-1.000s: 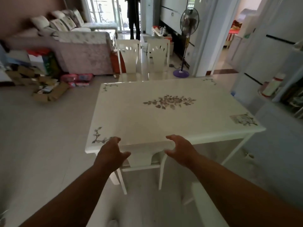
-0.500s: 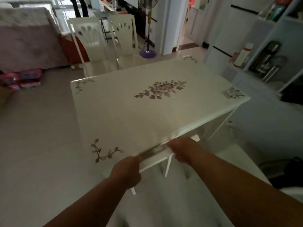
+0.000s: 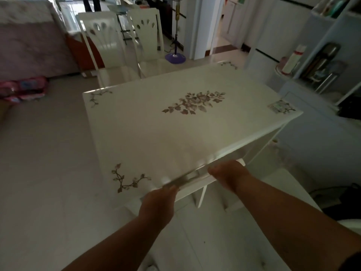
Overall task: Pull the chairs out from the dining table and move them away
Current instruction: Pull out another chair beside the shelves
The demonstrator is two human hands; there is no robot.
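A white dining table (image 3: 148,133) with flower prints fills the middle. Under its near edge stands a white chair (image 3: 202,194), of which only the top rail and back slats show. My left hand (image 3: 158,204) is closed around the left end of that rail. My right hand (image 3: 228,176) grips the rail's right end, close under the table's rim. On the far side two more white chairs (image 3: 103,42) (image 3: 149,34) stand side by side against the table.
A covered sofa (image 3: 29,45) and pink packs (image 3: 23,89) lie at the left. A fan's purple base (image 3: 175,58) stands behind the far chairs. White shelves with bottles (image 3: 293,59) line the right. A white surface (image 3: 287,190) sits low at my right.
My hands dropped from the table's near edge onto the chair's top rail and closed on it. My view swung left and down; since half a second ago little differs.
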